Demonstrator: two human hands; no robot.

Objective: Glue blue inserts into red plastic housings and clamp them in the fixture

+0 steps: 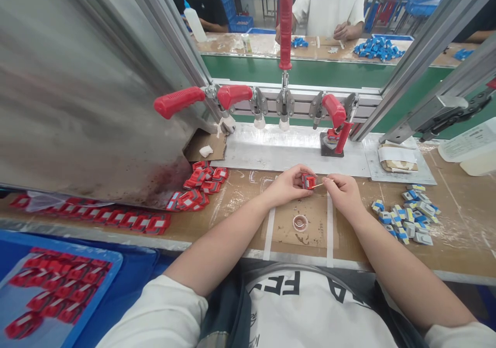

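Note:
My left hand is closed round a small red and grey plastic part, held above the bench. Between the fingertips of my right hand is a thin pale stick, whose tip meets or nearly meets the red part. Below both hands, a small round clear dish sits on a taped-down piece of cardboard. To the left lies a heap of similar red parts. Small grey, blue and yellow pieces are scattered right of my right hand.
Red-handled toggle clamps stand on a metal frame ahead, one over a black block. A metal panel rises at left, above a blue tray of red parts. Clear bottles are at right. Co-workers sit across.

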